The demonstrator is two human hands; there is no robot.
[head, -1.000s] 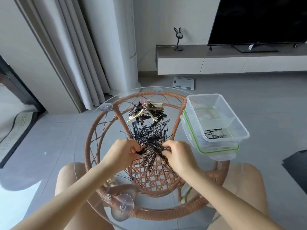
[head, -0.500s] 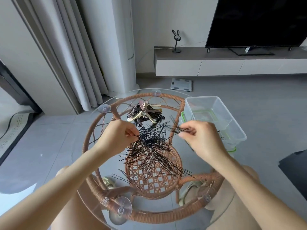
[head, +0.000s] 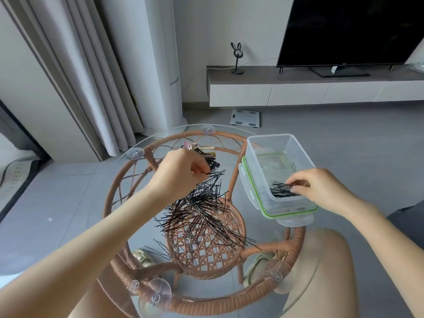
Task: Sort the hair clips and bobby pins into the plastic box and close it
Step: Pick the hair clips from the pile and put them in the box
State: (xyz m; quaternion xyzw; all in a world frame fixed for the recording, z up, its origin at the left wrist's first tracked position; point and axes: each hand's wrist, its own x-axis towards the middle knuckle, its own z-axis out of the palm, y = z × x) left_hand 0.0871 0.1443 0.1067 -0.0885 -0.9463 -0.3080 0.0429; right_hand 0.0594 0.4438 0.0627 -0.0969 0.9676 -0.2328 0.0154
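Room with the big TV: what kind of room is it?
Probably a home's living room: a TV on a low cabinet, long curtains, and a scale on the floor.

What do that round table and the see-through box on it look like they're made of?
Table top: likely clear glass, glossy; floor and frame show through it. Frame: tan woven rattan or a wicker-look wrap, matte. Box: clear plastic, slightly cloudy walls; it sits on a lid with a green seal, perhaps rubbery.
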